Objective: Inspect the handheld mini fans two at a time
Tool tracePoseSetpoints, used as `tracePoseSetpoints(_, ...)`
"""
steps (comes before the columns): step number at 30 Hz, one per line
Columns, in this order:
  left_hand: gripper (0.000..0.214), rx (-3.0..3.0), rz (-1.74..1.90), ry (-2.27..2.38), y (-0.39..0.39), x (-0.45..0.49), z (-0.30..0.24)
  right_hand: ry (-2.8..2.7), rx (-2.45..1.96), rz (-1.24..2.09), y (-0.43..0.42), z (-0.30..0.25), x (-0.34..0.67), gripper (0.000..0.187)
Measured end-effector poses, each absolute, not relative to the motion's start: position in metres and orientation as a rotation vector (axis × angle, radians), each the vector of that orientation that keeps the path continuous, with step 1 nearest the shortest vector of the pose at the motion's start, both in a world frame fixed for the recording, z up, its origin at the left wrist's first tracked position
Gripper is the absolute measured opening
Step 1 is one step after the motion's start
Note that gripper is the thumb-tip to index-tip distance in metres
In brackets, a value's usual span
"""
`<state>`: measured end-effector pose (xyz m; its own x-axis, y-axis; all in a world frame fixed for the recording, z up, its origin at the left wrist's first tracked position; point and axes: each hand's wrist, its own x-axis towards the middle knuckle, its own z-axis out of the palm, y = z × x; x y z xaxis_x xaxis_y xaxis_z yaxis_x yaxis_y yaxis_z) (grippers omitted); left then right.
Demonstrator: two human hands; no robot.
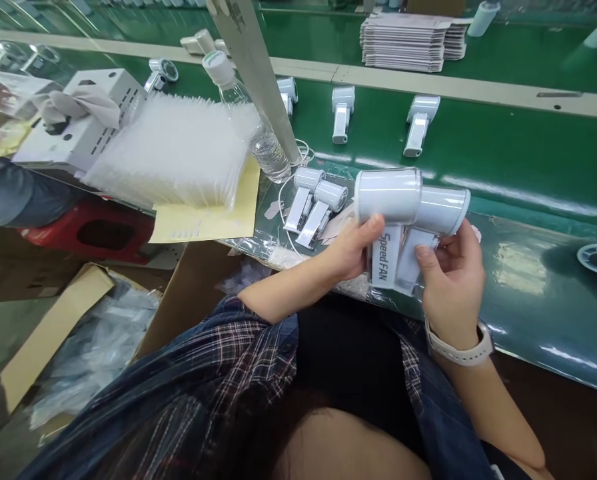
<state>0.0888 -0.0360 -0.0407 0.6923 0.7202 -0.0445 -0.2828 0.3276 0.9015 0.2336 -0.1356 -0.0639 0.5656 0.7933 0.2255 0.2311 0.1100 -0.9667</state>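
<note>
In my left hand (pixel 356 250) is a pale grey-blue handheld fan (pixel 388 193), its handle lettered "Speed FAN" facing me. My right hand (pixel 453 280) grips a second handheld fan (pixel 441 210) of the same colour, held side by side against the first. Both fans are raised over the near edge of the green bench, heads up and handles down. To the left of my hands, two more handheld fans (pixel 323 207) lie on the bench. The fingers behind the handles are partly hidden.
Several fans, one of them a fan (pixel 343 113), lie on the green belt (pixel 378 140) beyond a metal post (pixel 258 73). A water bottle (pixel 248 113) leans near plastic sleeves (pixel 173 147). At left are a white box (pixel 88 120), a co-worker's arm (pixel 23 190) and a carton of bags (pixel 103 340).
</note>
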Motion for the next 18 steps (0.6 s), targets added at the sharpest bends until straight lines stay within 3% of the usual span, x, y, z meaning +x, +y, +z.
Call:
tracePoseSetpoints(3,0.097,0.949,0.827,0.531,-0.031,0.094,-0.044,-0.922,-1.442,0.516,-0.132,-0.079,0.241,0.074)
tracePoseSetpoints(5,0.103,0.919,0.833,0.556,-0.029,0.099,-0.048,-0.975,-1.465,0.506,-0.129,-0.086,0.241,0.080)
tracePoseSetpoints(10,0.109,0.955,0.777,0.474,-0.034,0.124,-0.061,-1.191,-1.656,0.341,-0.124,-0.089,0.238,0.125)
tracePoseSetpoints(15,0.103,1.087,0.542,0.372,-0.035,0.125,-0.058,-1.157,-1.843,0.379,-0.148,-0.089,0.305,0.107)
tracePoseSetpoints(18,0.091,1.351,0.348,0.348,-0.021,0.097,-0.045,-1.062,-2.138,0.250,-0.184,-0.091,0.370,0.113)
